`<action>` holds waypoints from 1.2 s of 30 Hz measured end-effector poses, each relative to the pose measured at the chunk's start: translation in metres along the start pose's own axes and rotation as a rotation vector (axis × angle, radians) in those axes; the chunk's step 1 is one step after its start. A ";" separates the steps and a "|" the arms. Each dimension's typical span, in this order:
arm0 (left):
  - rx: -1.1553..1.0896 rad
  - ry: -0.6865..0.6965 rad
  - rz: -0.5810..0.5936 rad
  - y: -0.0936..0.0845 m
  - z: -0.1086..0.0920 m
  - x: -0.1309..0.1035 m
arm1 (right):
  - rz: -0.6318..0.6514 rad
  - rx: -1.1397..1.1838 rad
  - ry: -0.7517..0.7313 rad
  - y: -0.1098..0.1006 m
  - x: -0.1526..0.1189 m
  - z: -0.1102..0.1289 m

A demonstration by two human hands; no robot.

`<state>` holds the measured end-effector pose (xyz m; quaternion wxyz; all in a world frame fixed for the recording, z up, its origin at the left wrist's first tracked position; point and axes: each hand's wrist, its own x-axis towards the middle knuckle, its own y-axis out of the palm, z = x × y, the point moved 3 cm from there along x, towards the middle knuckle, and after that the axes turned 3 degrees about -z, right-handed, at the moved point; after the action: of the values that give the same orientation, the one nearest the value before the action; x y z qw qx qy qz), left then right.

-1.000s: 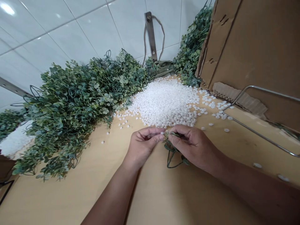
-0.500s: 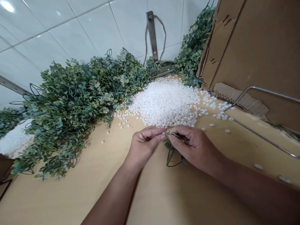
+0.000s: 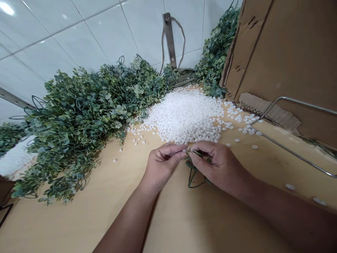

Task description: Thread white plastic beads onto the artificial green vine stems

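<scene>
Leaves (image 3: 86, 109) heap up left, by the tabletop's (image 3: 65, 225) far edge. My screen shows the left hand (image 3: 161, 163) pinching a white bit (image 3: 184, 150), white beads (image 3: 186, 114) piled toward that edge, then a green sprig (image 3: 193, 171) over the middle, pinched by the right hand (image 3: 221, 165).

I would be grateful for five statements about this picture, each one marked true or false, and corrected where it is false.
1. Many white pieces lie heaped on the table. True.
2. The right hand holds a green sprig. True.
3. The left hand lies flat on the table. False: its thumb and fingers pinch together close to the right hand's fingertips, seemingly on a small white piece.
4. The largest mass of greenery is to the right of the heaped white pieces. False: it is to the left of them.
5. Brown cardboard stands at the right side of the picture. True.
</scene>
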<state>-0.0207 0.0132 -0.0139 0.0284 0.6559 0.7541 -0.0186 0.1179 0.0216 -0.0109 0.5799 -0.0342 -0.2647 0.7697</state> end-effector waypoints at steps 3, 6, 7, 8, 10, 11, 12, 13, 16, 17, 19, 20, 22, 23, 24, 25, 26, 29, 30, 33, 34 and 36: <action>-0.010 -0.016 -0.002 0.000 0.000 0.000 | -0.014 -0.024 -0.005 -0.001 0.000 0.000; -0.014 -0.019 0.000 0.000 0.000 0.000 | -0.020 -0.041 -0.018 -0.002 0.000 0.001; -0.015 -0.017 0.000 0.000 0.000 0.000 | -0.017 -0.045 -0.019 -0.002 0.000 0.001; -0.017 -0.014 -0.001 0.000 0.000 0.000 | -0.013 -0.047 -0.018 -0.001 0.000 0.001; -0.026 -0.019 -0.006 0.001 -0.001 0.000 | -0.011 -0.050 -0.019 -0.002 0.000 0.002; -0.035 -0.028 -0.008 0.001 -0.001 0.000 | -0.012 -0.050 -0.021 -0.002 0.000 0.002; -0.047 -0.041 -0.007 0.001 -0.001 -0.001 | -0.017 -0.050 -0.024 -0.002 0.000 0.002; -0.062 -0.056 -0.004 0.001 0.000 -0.001 | -0.021 -0.050 -0.028 -0.002 0.000 0.002; -0.098 -0.093 0.008 0.002 0.001 -0.001 | -0.029 -0.056 -0.027 -0.002 -0.001 0.001; -0.100 -0.099 0.009 0.002 0.001 -0.001 | -0.028 -0.058 -0.024 -0.002 -0.001 0.001; -0.095 -0.103 0.003 0.002 0.001 -0.001 | -0.023 -0.057 -0.017 -0.002 0.000 0.000; -0.091 -0.102 0.000 0.002 0.001 0.000 | -0.021 -0.056 -0.015 -0.002 0.000 0.000; -0.094 -0.096 -0.003 0.001 0.002 0.000 | -0.021 -0.056 -0.019 -0.002 0.001 0.001; -0.097 -0.094 -0.003 0.001 0.002 0.000 | -0.025 -0.057 -0.023 -0.002 0.001 0.002; -0.100 -0.092 -0.004 0.001 0.002 0.000 | -0.028 -0.058 -0.025 -0.002 0.001 0.002; -0.100 -0.092 -0.004 0.001 0.002 0.000 | -0.029 -0.058 -0.026 -0.002 0.001 0.003; -0.097 -0.091 -0.004 0.000 0.003 0.001 | -0.027 -0.056 -0.023 -0.002 0.001 0.003; -0.091 -0.094 0.004 0.001 0.003 0.001 | -0.010 -0.049 -0.014 -0.002 0.001 0.003; -0.092 -0.096 0.006 0.001 0.003 0.001 | -0.006 -0.050 -0.015 -0.002 0.001 0.003; -0.100 -0.100 0.007 0.002 0.002 0.001 | -0.002 -0.051 -0.018 -0.002 0.001 0.002; -0.098 -0.100 0.007 0.002 0.002 0.001 | 0.000 -0.050 -0.018 -0.001 0.000 0.002; -0.084 -0.093 0.006 0.001 0.000 0.000 | 0.003 -0.045 -0.017 -0.001 0.000 0.002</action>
<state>-0.0193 0.0135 -0.0144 0.0910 0.6550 0.7499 -0.0176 0.1184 0.0211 -0.0087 0.5756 -0.0412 -0.2868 0.7646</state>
